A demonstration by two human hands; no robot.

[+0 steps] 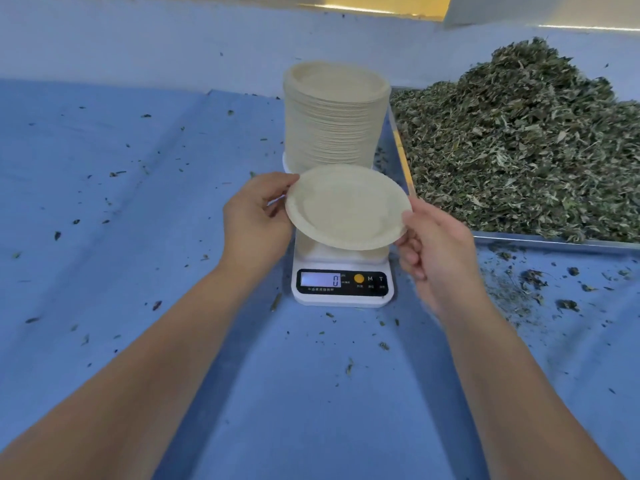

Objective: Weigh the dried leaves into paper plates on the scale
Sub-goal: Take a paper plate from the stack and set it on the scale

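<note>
Paper plate point(348, 207) hangs slightly tilted between your hands, your left hand point(256, 220) pinching its near-side rim and your right hand point(436, 244) pinching the opposite rim, with the scale point(343, 282) directly beneath and the dried leaves point(519, 143) beyond your right hand.

Blue-covered table point(311, 410) with scale point(343, 292), plate stack point(334, 116), metal tray point(554, 241), scattered leaf crumbs point(533, 277).
</note>
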